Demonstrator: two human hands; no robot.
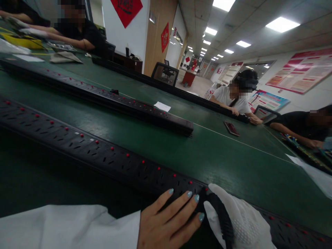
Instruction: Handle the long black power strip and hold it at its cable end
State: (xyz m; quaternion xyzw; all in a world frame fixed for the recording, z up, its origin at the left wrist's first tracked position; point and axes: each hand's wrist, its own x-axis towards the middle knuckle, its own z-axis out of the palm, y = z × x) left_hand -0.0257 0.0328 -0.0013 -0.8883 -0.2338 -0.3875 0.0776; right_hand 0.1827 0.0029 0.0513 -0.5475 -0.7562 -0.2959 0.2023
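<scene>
A long black bar [119,162] with a row of red round studs and short slots crosses the green table in front of me. My left hand [168,221], bare, lies on the bar with its fingers stretched out and a little spread. Just to its right, my right hand [243,221] wears a white glove with a dotted grip. It is closed round a black curved, ribbed tool [220,214]. The tool's upper end meets the bar near a red stud; its exact kind cannot be made out.
A second black studded bar [124,105] lies farther off, and a third dark bar [166,88] beyond it. A white paper [162,106], a phone [231,128] and another sheet [313,174] rest on the table [207,157]. Several people work around it.
</scene>
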